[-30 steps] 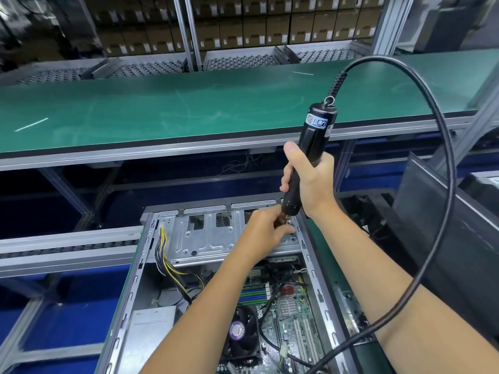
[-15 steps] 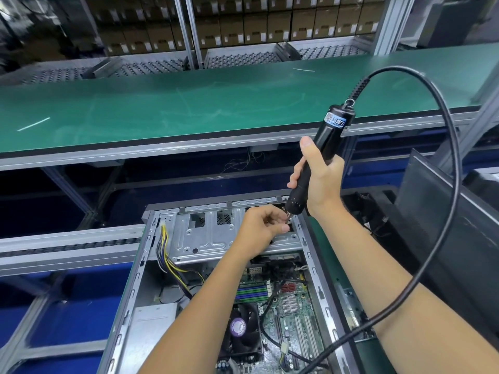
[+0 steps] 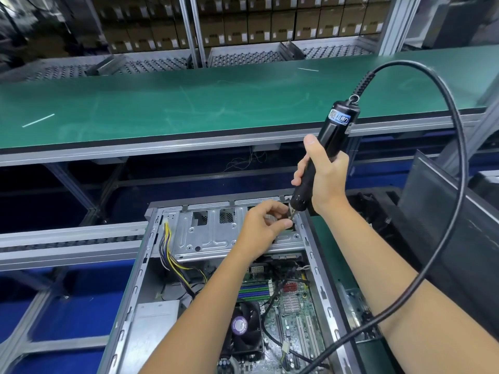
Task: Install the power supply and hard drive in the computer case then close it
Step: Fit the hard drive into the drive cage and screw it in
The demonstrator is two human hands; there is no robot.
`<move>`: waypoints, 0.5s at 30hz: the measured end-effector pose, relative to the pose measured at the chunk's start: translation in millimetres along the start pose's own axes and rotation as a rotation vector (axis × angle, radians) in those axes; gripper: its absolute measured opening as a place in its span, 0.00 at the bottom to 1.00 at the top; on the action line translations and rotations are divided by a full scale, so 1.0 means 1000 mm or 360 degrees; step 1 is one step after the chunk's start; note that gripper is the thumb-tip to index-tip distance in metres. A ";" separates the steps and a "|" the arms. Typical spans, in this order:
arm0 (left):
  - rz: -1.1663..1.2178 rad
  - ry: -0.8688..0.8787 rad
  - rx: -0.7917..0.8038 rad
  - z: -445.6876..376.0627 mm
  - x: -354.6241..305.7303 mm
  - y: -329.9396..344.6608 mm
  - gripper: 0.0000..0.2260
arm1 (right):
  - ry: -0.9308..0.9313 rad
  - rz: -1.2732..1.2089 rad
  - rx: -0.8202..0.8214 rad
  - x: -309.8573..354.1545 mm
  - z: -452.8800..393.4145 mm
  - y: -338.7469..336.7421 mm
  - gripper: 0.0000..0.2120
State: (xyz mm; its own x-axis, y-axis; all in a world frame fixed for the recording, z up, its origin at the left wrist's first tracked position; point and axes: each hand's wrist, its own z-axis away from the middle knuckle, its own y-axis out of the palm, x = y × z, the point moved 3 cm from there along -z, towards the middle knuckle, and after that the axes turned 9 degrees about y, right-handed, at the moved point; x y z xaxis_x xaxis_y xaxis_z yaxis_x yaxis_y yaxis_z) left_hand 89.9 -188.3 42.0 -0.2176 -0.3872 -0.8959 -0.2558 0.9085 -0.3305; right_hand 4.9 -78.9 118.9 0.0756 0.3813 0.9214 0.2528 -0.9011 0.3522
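Note:
An open grey computer case point(image 3: 140, 268) lies flat in front of me, its motherboard point(image 3: 291, 306) and black fan point(image 3: 244, 330) exposed. The silver power supply point(image 3: 151, 327) sits in the near left corner, with yellow and black wires point(image 3: 168, 252) running up the left side. A metal drive cage point(image 3: 213, 233) spans the far end. My right hand point(image 3: 325, 179) grips a black electric screwdriver point(image 3: 328, 147), tilted, its tip at the cage's far right corner. My left hand point(image 3: 263, 225) pinches at that tip; whatever it pinches is hidden.
The screwdriver's thick black cable point(image 3: 456, 184) loops over my right forearm. A dark side panel point(image 3: 448, 225) leans at the right. A green conveyor belt point(image 3: 189, 103) runs behind the case, with shelves of cardboard boxes point(image 3: 256, 25) beyond. Roller rails point(image 3: 67, 238) lie at left.
The screwdriver has tilted further right, its top leaning away while the tip stays at the cage corner. My left hand's fingers have shifted slightly at the tip.

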 end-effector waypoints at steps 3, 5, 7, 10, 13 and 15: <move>0.0052 0.0035 -0.0052 0.013 -0.007 -0.015 0.11 | -0.0065 0.0103 0.0035 0.004 -0.001 0.000 0.13; 0.0087 -0.0298 0.0617 0.031 0.000 -0.013 0.18 | -0.0101 0.0161 0.0061 0.006 -0.002 0.002 0.13; -0.0036 -0.0717 0.1412 0.060 0.014 -0.006 0.20 | -0.0128 0.0218 0.0075 0.005 -0.002 0.005 0.13; 0.0174 -0.1227 0.1303 0.079 0.042 0.001 0.10 | -0.0117 0.0238 0.0085 0.001 -0.002 0.009 0.12; 0.0835 -0.1476 0.0507 0.077 0.058 0.002 0.04 | -0.0114 0.0241 0.0071 -0.002 -0.001 0.011 0.12; 0.1328 -0.1442 0.0197 0.075 0.063 0.006 0.09 | -0.0116 0.0247 0.0069 -0.002 -0.001 0.012 0.12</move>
State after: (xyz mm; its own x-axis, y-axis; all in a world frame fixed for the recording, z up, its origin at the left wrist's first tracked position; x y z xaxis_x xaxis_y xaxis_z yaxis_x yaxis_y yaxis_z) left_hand 145.5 -195.1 -38.7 0.4712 0.5205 -0.7120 -0.2501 0.8530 0.4581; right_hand 7.0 -90.7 121.6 0.1865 0.2538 0.9491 0.2739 -0.9412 0.1979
